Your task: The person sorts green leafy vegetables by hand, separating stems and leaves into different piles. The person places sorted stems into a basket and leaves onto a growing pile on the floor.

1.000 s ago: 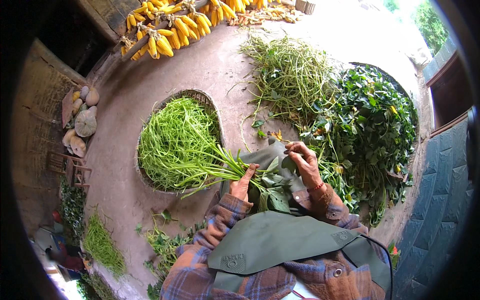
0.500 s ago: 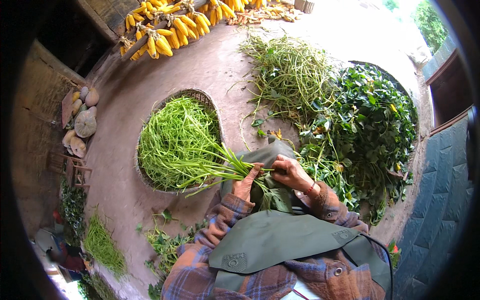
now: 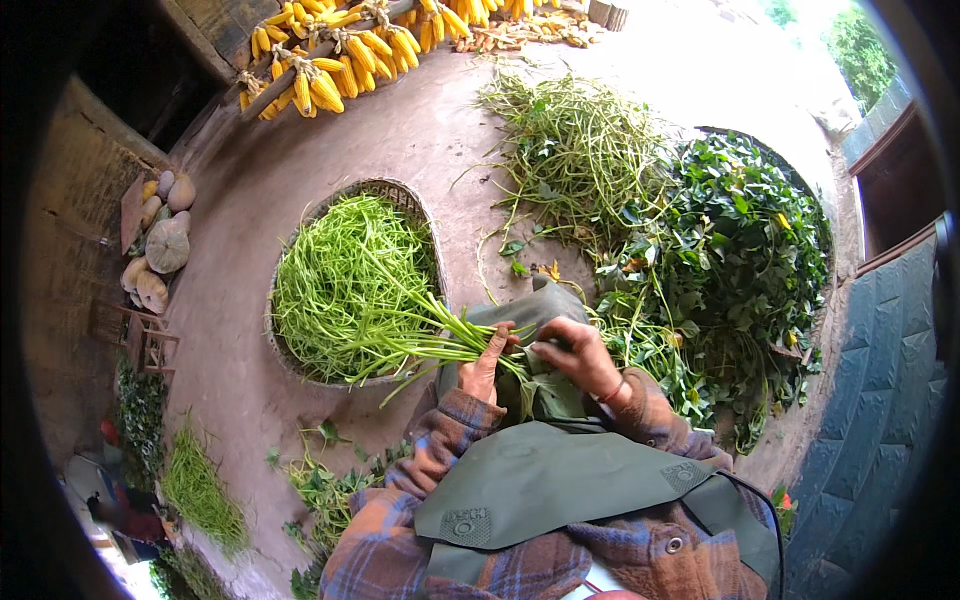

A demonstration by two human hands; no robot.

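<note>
My left hand (image 3: 484,366) is closed round a bunch of long green leaf stalks (image 3: 452,338). Their free ends fan out leftward over a woven basket (image 3: 422,212) heaped with cut green stalks (image 3: 345,280). Close by on the right, my right hand (image 3: 583,356) is curled at the leaf end of the bunch, thumb and fingers together. Slight blur and the hand's own shape hide what it pinches. Green leaves lie below both hands on my dark green apron (image 3: 560,475).
Beyond my right hand are a pile of leafy vines (image 3: 745,250) and a heap of stripped vines (image 3: 585,150). Corn cobs (image 3: 360,60) hang at the far left. Pumpkins (image 3: 167,246) and a small wooden stool (image 3: 155,345) stand by the left wall. More stalks (image 3: 203,490) lie lower left.
My right hand has shifted slightly, its fingers turning and curling closer by the stalk ends. The left hand keeps the bunch in nearly the same place.
</note>
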